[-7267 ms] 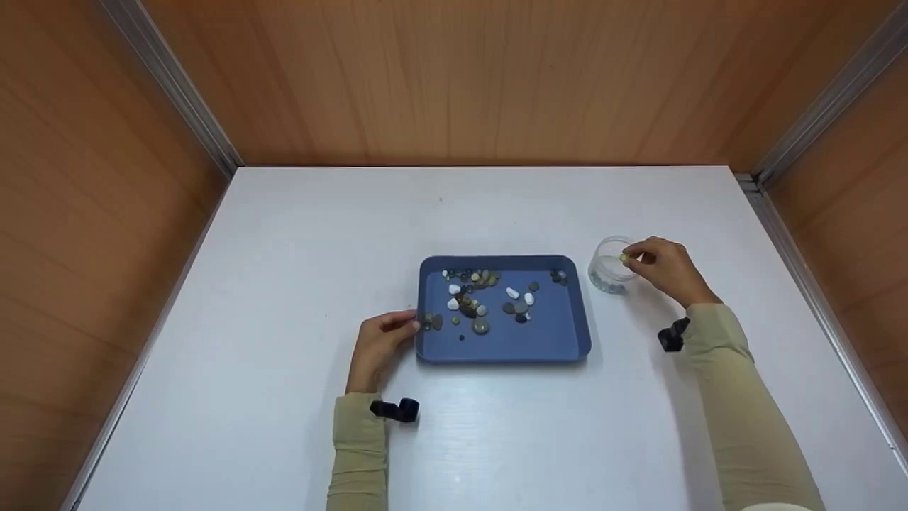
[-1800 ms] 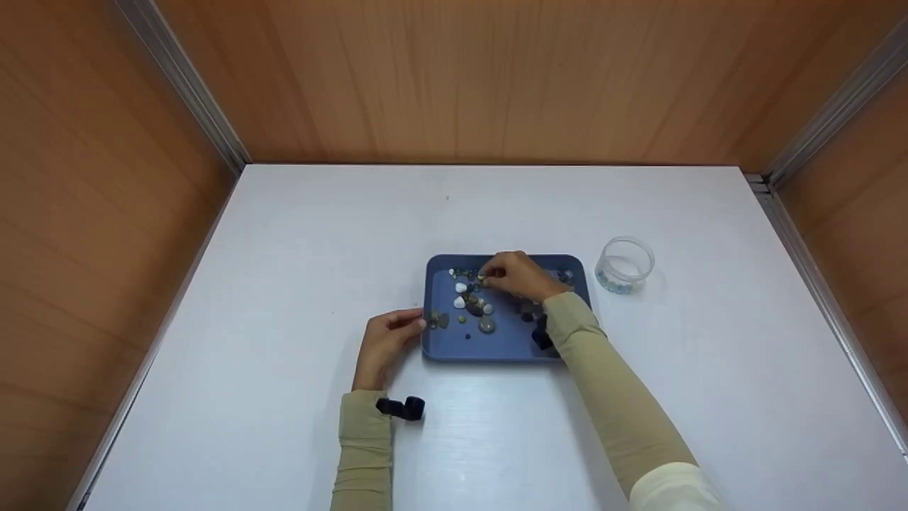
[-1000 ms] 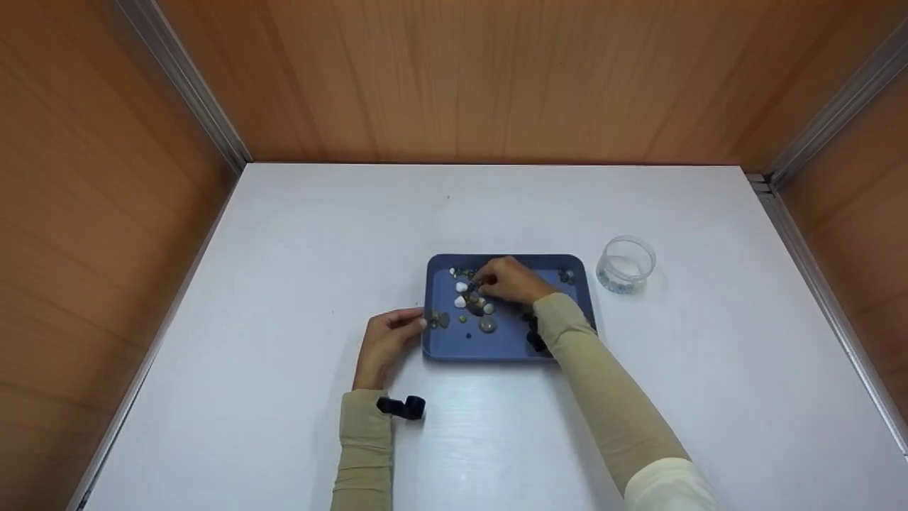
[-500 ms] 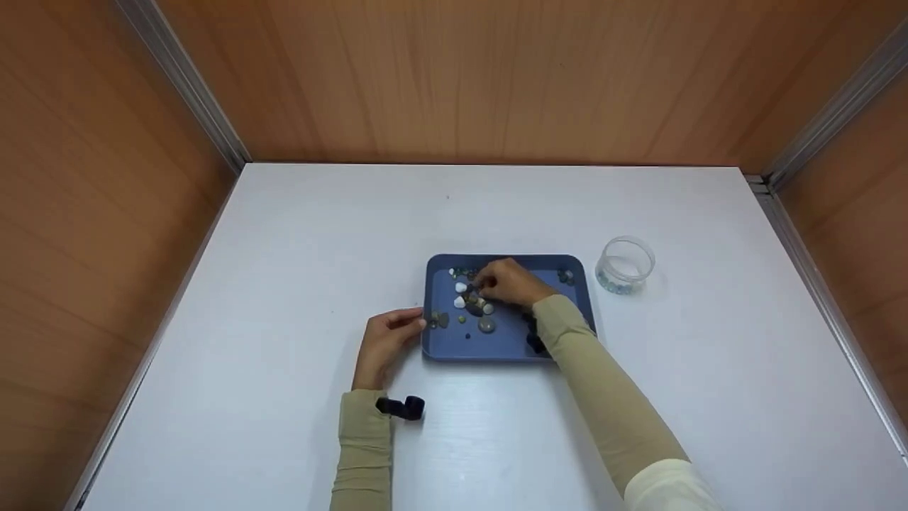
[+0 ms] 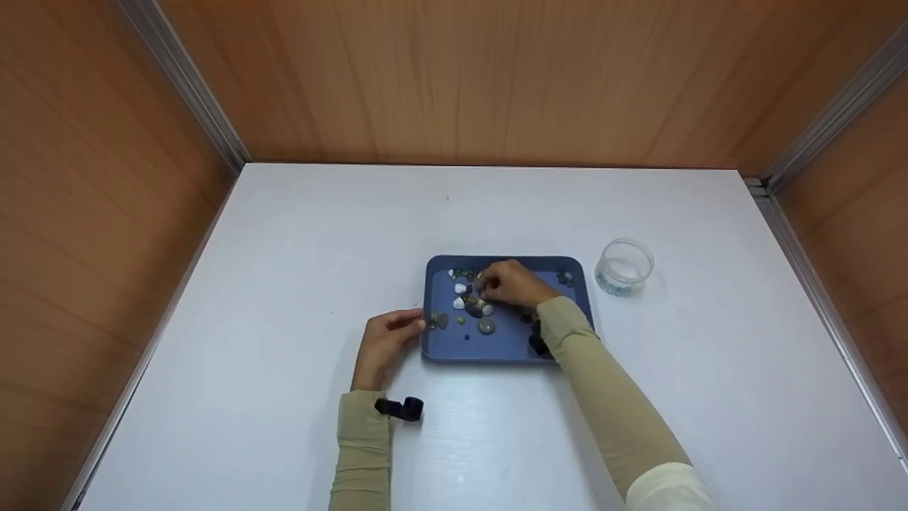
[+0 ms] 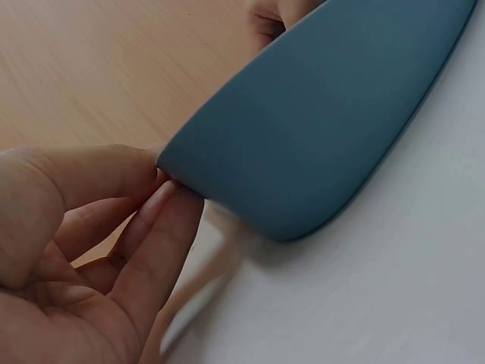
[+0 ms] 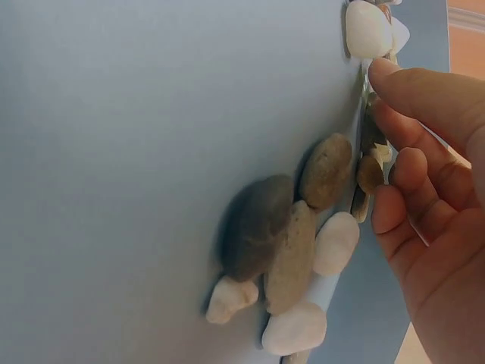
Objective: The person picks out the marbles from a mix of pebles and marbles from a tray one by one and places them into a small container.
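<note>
Just right of centre in the head view, a blue tray [image 5: 505, 349] of pebbles [image 5: 486, 326] rests on a white desk [image 5: 284, 284], with the left hand [image 5: 385, 343] at its left edge and the right hand [image 5: 516, 283] over its upper middle. The left wrist view brings out what the head view leaves small: thumb and fingers pinching the tray's rim. From the right wrist, thumb and forefinger come close together below a white stone [image 7: 368, 30] at upper right; whether they pinch anything I cannot tell. That view also picks out a dark oval stone [image 7: 256, 227], lower centre, against a long tan stone [image 7: 291, 259]. Only the head view shows the clear jar [image 5: 636, 267], right of the tray, pale beads [image 5: 616, 288] at its bottom.
</note>
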### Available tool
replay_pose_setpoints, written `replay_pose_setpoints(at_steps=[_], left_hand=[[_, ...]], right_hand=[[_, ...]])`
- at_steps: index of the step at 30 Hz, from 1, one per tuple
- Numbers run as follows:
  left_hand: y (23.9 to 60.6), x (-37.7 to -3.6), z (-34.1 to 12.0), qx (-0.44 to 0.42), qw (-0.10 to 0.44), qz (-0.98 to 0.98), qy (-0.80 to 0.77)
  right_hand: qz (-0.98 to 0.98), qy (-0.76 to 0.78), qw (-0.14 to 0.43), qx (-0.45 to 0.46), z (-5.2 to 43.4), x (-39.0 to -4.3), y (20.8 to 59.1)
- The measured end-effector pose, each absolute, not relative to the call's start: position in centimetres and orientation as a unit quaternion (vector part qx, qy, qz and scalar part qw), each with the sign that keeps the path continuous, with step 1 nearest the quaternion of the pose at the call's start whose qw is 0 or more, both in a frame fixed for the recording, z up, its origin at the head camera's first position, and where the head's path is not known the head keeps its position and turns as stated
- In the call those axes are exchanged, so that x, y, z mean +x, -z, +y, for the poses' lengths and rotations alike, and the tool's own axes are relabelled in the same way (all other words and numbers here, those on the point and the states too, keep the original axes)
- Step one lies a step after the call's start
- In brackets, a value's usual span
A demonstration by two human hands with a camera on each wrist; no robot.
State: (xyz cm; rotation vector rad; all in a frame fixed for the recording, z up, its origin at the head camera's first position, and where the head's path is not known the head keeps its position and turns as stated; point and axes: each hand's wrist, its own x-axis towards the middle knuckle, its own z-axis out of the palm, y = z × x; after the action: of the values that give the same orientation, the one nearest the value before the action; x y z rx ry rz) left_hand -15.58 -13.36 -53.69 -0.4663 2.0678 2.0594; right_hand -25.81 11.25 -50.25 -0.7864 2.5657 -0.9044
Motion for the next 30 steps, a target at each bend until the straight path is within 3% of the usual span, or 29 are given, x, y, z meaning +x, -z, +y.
replay_pose_setpoints(at_steps=[30], left_hand=[[53.5,-15.7,-13.3,-0.163,0.098,0.702,-0.686]], right_hand=[[0.890,0.348,0.156,-0.250,15.0,-25.4,48.6]])
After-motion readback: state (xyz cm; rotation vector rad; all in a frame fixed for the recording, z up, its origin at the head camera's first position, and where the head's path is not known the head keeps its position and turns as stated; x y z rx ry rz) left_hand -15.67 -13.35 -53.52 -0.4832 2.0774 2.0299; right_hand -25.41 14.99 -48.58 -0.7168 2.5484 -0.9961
